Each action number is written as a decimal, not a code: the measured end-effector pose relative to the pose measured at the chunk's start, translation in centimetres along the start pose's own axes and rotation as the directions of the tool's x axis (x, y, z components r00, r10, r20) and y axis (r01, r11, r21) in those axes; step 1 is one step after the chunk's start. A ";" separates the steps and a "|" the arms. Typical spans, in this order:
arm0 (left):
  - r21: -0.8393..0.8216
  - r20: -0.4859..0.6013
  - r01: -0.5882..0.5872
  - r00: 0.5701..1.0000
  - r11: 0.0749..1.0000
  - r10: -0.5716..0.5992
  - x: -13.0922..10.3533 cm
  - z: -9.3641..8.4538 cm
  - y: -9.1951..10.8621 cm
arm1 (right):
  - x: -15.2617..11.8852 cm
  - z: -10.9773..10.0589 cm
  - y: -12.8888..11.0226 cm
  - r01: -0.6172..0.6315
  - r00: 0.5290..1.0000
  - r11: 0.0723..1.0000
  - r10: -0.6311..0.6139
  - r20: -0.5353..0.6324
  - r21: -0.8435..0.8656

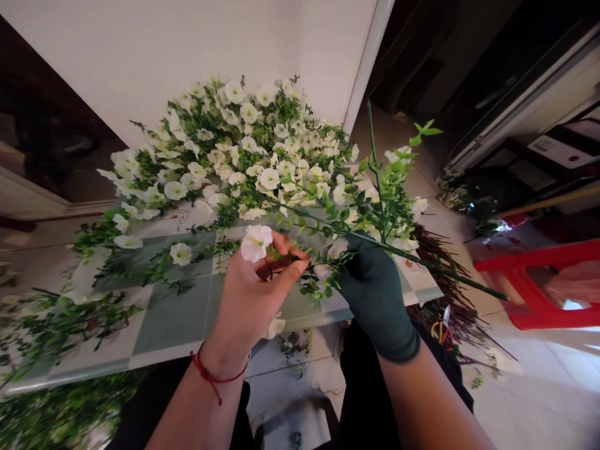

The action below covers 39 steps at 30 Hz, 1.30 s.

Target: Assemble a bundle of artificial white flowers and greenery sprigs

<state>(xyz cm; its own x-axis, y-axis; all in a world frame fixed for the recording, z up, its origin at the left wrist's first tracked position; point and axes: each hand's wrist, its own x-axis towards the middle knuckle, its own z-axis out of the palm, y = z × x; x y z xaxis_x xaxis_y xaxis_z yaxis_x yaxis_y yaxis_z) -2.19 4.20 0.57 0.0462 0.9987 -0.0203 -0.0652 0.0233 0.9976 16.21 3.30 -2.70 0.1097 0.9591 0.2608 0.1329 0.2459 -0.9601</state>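
Observation:
My bare left hand (255, 294), with a red string at the wrist, pinches a thin stem of an artificial flower sprig; its white flower (256, 242) shows above the knuckles. Close beside it, my right hand (377, 294) wears a dark green glove and is closed around a branched artificial flower stem (422, 261). The thick green stem runs out to the right past the glove, with leafy shoots (398, 169) rising from it. Leaves and white petals lie between the two hands. My fingers partly hide where the sprig and the stem meet.
A large heap of white artificial flowers (248, 147) covers the back of the checked table (173, 312). Loose sprigs (60, 322) lie at the left. Brown stems (445, 281) and scissors (442, 331) are at the right, near a red plastic stool (520, 287).

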 end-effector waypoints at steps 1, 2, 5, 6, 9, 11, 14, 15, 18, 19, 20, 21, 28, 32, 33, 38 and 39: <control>0.005 -0.001 0.001 1.000 1.000 -0.001 0.0 0.0 -0.1 | 0.0 0.0 0.0 0.012 1.000 0.999 -0.012 -0.006 -0.032; 0.015 0.001 0.005 1.000 1.000 -0.005 -0.1 0.0 -0.3 | 0.0 0.0 -0.1 0.023 1.000 0.998 -0.024 -0.016 -0.058; 0.022 -0.008 -0.003 1.000 1.000 0.003 -0.1 0.1 -0.6 | 0.0 0.1 0.0 0.045 0.998 0.998 -0.047 -0.032 -0.051; 0.005 -0.016 -0.017 1.000 1.000 0.017 -0.1 0.1 -0.6 | 0.0 0.1 0.0 0.047 0.998 0.999 -0.047 -0.031 -0.020; -0.051 -0.022 -0.035 0.999 0.998 0.034 -0.1 0.2 -0.5 | -0.1 0.3 0.1 0.015 0.999 0.996 -0.011 -0.050 0.088; -0.068 -0.017 -0.033 0.999 0.997 0.032 -0.1 0.3 -0.3 | -0.1 0.3 0.3 -0.024 0.998 0.988 0.033 -0.057 0.153; -0.091 -0.003 -0.043 0.999 0.995 0.042 -0.2 0.3 0.0 | -0.1 0.2 0.5 -0.041 0.998 0.979 0.050 -0.035 0.199; -0.090 0.002 -0.046 0.999 0.995 0.046 -0.2 0.3 0.1 | -0.1 0.1 0.5 -0.028 0.999 0.982 0.033 -0.025 0.189; -0.030 0.005 -0.029 1.000 0.999 0.029 -0.4 0.4 0.4 | 0.0 -0.1 0.3 0.033 0.999 0.996 -0.035 0.011 0.087; -0.001 0.000 -0.017 1.000 1.000 0.017 -0.4 0.4 0.4 | 0.0 -0.2 0.1 0.049 0.999 0.998 -0.050 0.013 0.036; 0.025 -0.007 -0.006 1.000 1.000 0.006 -0.4 0.4 0.4 | 0.0 -0.3 0.0 0.062 0.998 0.998 -0.062 0.008 -0.018; 0.046 -0.017 0.000 1.000 0.999 0.001 -0.4 0.4 0.4 | 0.0 -0.4 -0.2 0.076 0.997 0.995 -0.076 0.001 -0.069; 0.100 0.054 0.061 0.996 0.993 -0.066 -0.1 0.1 0.4 | 0.3 -1.2 -0.4 0.094 0.995 0.979 -0.097 -0.008 -0.183; 0.126 0.071 -0.003 0.997 0.992 -0.006 -0.1 0.2 0.3 | 0.5 -1.3 -0.1 0.097 0.995 0.988 -0.095 0.021 -0.122; 0.139 0.080 -0.025 0.997 0.990 0.014 -0.1 0.2 0.2 | 0.5 -1.3 0.0 0.100 0.995 0.986 -0.098 0.027 -0.134; 0.195 0.090 -0.106 0.992 0.975 0.090 0.1 0.3 -0.2 | 0.4 -0.9 0.9 0.077 0.997 0.979 -0.076 0.009 -0.191; 0.201 0.082 -0.104 0.993 0.974 0.089 0.2 0.3 -0.3 | 0.4 -0.8 1.0 0.056 0.998 0.980 -0.056 0.010 -0.189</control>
<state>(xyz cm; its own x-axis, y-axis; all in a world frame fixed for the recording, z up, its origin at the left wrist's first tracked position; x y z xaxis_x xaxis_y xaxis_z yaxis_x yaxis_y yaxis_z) -1.88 4.38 0.29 0.1213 0.9898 0.0744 0.1316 -0.0903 0.9872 17.23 3.87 -3.49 0.0919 0.9454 0.3127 0.3230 0.2687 -0.9075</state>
